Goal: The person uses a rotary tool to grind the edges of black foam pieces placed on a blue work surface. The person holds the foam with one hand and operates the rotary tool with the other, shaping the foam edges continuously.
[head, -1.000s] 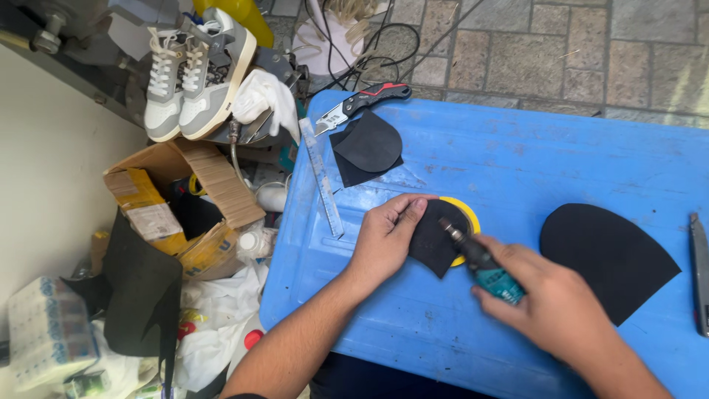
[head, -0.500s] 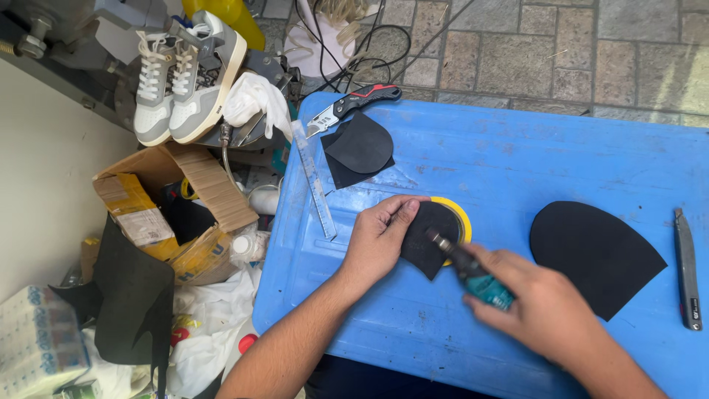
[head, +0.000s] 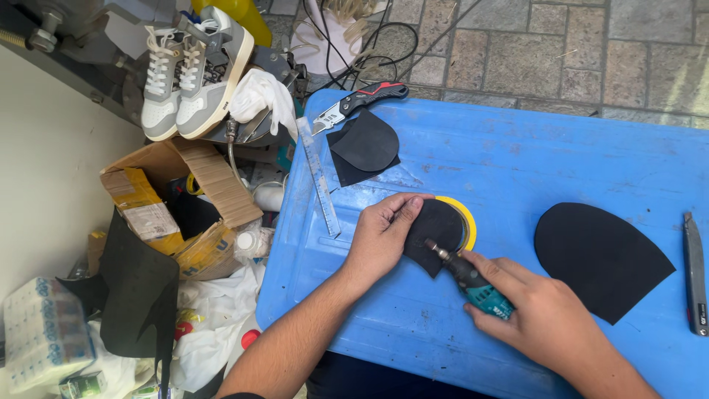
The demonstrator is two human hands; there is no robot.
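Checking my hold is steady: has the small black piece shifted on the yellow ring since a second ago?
No. The small black piece covers the yellow ring just as before, pinned by the left hand.

A single head-worn camera looks steeply down from close above the blue surface, with cluttered floor at left.
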